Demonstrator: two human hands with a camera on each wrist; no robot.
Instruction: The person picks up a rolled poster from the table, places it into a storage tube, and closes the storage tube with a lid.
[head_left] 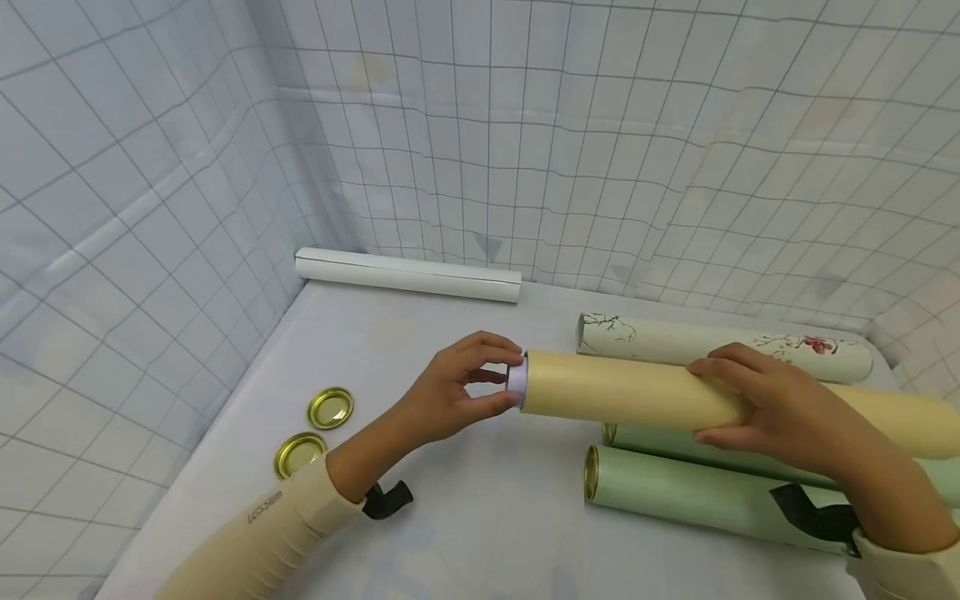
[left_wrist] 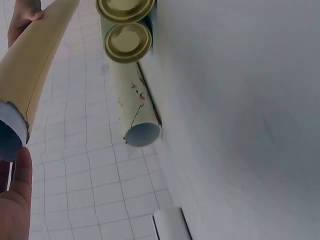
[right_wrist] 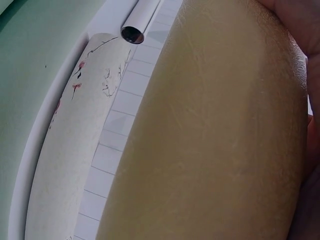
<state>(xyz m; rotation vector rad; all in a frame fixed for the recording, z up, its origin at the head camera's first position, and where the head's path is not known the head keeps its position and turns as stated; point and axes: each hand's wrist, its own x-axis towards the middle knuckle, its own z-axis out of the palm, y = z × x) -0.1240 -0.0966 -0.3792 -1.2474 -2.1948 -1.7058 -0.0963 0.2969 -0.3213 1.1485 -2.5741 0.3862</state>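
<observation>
A long yellow cardboard tube (head_left: 615, 388) is held up above the table, lying roughly level in the head view. My right hand (head_left: 772, 400) grips it around the middle; the right wrist view is mostly filled by the tube's yellow side (right_wrist: 210, 130). From its left end sticks out a short length of a white roll (head_left: 517, 382), hollow inside. The fingers and thumb of my left hand (head_left: 468, 383) pinch this roll at its edge. In the left wrist view the left thumb (left_wrist: 22, 172) touches the roll's rim (left_wrist: 17, 117).
Two green tubes (head_left: 675, 487) with gold ends lie beneath the yellow one. Behind it rests a cream tube with painted blossoms (head_left: 675, 337). A white roll (head_left: 408, 275) lies near the grid-patterned back wall. Two gold lids (head_left: 330, 407) sit left on the table, beside my left forearm.
</observation>
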